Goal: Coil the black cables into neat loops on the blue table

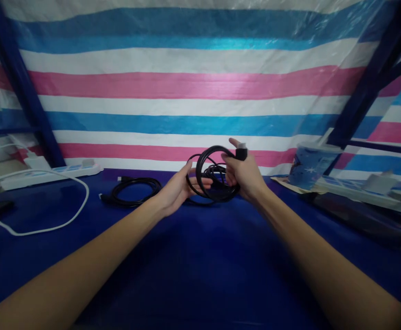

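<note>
A coiled black cable (200, 172) is held up above the blue table between my two hands. My right hand (243, 172) is closed round the right side of the coil, with its index finger pointing upward. From the top of that hand sticks a wide black plug (241, 152) with a pale end, like an HDMI plug. My left hand (180, 185) loosely cradles the coil's left side, thumb raised and fingers fairly straight behind the loops. More black cable (216, 169) shows in loops behind the coil, partly hidden by my right hand.
Another coiled black cable (131, 179) lies left on the blue table (200, 256). Farther left are a white cord (85, 197) and a power strip (73, 170). On the right stand a cup with a straw (310, 165), another power strip (355, 190) and a dark flat object (355, 217). Striped sheeting hangs behind.
</note>
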{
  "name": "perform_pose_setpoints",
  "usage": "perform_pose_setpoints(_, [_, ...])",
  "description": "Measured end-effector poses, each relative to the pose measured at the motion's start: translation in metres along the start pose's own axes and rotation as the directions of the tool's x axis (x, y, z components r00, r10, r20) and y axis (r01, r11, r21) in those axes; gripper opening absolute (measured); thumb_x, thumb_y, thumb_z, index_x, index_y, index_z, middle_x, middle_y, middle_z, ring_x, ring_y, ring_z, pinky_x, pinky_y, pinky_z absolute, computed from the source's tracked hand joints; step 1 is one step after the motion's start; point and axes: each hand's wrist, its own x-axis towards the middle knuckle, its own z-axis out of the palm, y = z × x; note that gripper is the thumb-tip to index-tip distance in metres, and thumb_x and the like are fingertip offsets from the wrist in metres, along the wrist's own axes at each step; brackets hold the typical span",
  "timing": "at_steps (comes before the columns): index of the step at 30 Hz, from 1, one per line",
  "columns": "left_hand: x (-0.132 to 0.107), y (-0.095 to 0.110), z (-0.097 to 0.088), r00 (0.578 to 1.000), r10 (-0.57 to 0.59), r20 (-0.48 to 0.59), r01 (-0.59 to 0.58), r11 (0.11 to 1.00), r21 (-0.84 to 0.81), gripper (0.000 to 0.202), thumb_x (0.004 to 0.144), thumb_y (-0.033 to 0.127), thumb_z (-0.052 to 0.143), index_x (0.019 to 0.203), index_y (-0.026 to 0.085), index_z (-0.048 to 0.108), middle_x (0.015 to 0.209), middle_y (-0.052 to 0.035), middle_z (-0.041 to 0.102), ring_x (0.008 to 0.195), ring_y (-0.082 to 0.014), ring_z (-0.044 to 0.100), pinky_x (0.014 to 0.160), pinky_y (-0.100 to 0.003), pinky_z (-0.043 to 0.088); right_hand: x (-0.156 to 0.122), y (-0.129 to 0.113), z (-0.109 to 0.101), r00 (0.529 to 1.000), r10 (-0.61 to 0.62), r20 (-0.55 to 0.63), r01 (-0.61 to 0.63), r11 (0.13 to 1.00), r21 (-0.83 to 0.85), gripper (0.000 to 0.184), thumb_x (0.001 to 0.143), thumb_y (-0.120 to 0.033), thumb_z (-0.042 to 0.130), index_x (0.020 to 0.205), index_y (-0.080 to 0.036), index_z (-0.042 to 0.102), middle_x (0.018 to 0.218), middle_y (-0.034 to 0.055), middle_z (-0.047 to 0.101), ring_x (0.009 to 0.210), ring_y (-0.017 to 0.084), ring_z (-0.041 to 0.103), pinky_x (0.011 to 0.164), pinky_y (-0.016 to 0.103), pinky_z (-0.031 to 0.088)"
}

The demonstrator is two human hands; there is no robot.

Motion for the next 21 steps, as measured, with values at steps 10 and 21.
perform_pose_setpoints(10, [-0.024, 0.013, 0.025, 0.979, 0.202, -0.024, -0.176, 0.901, 0.396, 0.020, 0.080, 0.022, 0.057, 0.099, 0.019, 0.056, 0.043, 0.0112, 0.028, 0.032, -0.0040, 0.022, 0.036, -0.020, 0.022, -0.015, -0.014, 0.010, 0.908, -0.356, 0.220, 0.361, 0.401, -0.842, 0.019, 0.080, -0.030, 0.055, 0.072, -0.015, 0.065, 0.073, 0.0118, 0.063, 0.071, 0.024, 0.056, 0.063, 0.033, 0.036])
perform_pose_setpoints(21, [-0.022, 0.009, -0.004, 0.685, 0.660, 0.309, -0.484, 0.095, 0.870, 0.045, 0.089, 0.045, 0.043, 0.054, 0.018, 0.050, 0.044, 0.0036, 0.038, 0.044, -0.0085, 0.035, 0.052, -0.027, 0.030, 0.012, -0.032, -0.021, 0.918, 0.179, -0.354, 0.033, 0.855, 0.517, 0.024, 0.092, -0.019, 0.041, 0.068, -0.021, 0.042, 0.041, -0.0116, 0.020, 0.033, 0.007, 0.022, 0.035, 0.017, 0.022])
